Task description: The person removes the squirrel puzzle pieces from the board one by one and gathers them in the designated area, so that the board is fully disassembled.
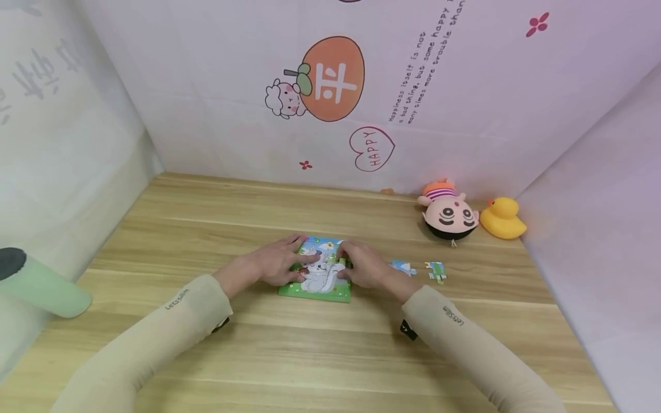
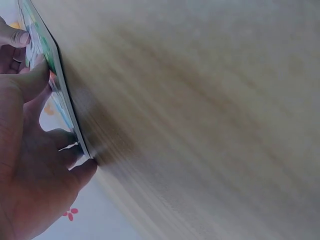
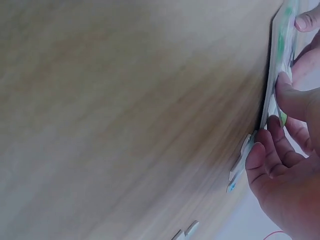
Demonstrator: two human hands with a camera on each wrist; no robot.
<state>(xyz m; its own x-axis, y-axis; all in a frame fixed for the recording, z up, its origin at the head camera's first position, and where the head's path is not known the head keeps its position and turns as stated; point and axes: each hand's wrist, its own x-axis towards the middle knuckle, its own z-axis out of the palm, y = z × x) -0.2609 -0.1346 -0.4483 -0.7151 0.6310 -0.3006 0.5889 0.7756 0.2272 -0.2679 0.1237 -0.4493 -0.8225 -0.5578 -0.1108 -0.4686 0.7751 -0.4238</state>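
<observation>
Our left hand (image 1: 280,263) rests, fingers spread, on the puzzle (image 1: 316,290) on the surface (image 1: 310,355); our right hand (image 1: 365,267) seems to pinch a piece (image 3: 284,119) at its edge. We judge it mostly assembled; two loose pieces (image 1: 436,271) lie rightward, unplaced.

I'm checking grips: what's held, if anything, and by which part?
The right hand apparently pinches a green-and-white jigsaw piece by its edge; the left hand rests on the colourful rectangular jigsaw puzzle.

There are two hands (image 1: 279,263) (image 1: 365,265), one puzzle (image 1: 319,282), two pieces (image 1: 436,271) (image 1: 404,267) lying apart, one doll (image 1: 448,211), one duck (image 1: 503,219) and one bottle (image 1: 51,287).
</observation>
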